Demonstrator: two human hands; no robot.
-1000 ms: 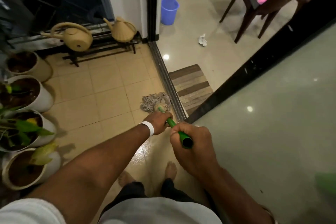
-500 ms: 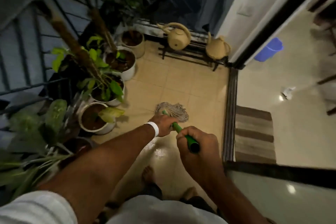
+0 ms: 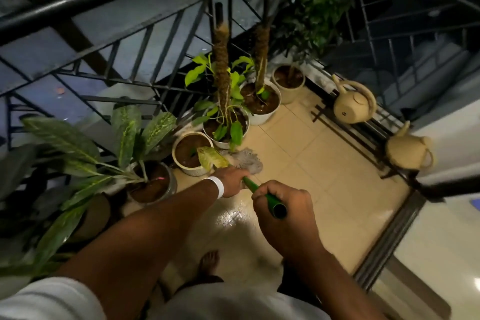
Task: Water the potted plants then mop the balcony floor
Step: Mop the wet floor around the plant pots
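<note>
Low in the frame a bare foot [image 3: 209, 261] stands on tiles that shine wet, so the mopping is under way, I'd say. Just above, at centre, the right hand [image 3: 283, 218] is clenched round the top end of the green mop handle [image 3: 267, 199]. The left hand [image 3: 232, 179] grasps the same handle lower down. Beyond it the grey mop head [image 3: 246, 158] lies on the balcony floor [image 3: 311, 163], right up against the potted plants [image 3: 193, 170] lined along the left. A pale drooping leaf [image 3: 210, 157] hangs over the mop head, and the pots themselves block that edge.

Further up and right, the tiles look matt and likely have yet to be mopped. Two tan watering cans [image 3: 354, 104] sit on a low dark rack [image 3: 363, 135] at the upper right. With the soil dark, the watering looks finished. The rack's legs will hinder the mop there. The railing [image 3: 130, 60] closes the far side.
</note>
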